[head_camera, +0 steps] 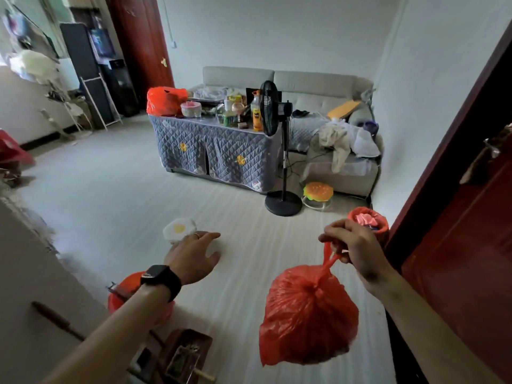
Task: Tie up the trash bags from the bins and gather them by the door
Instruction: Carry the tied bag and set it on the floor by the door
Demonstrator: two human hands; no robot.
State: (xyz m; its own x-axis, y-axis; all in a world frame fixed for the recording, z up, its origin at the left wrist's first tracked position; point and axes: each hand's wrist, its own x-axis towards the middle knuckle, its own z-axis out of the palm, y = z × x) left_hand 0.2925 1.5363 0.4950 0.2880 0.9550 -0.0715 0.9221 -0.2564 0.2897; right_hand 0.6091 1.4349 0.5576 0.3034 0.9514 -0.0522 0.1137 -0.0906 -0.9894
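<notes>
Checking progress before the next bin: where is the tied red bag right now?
In the head view the tied red bag hangs lower right, from the right hand gripping its knotted top, above the floor beside the red door.

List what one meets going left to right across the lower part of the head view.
Red-lined bin under the left wrist → open left hand → tied red plastic trash bag, hanging from the right hand that grips its knot → dark red wooden door.
</notes>
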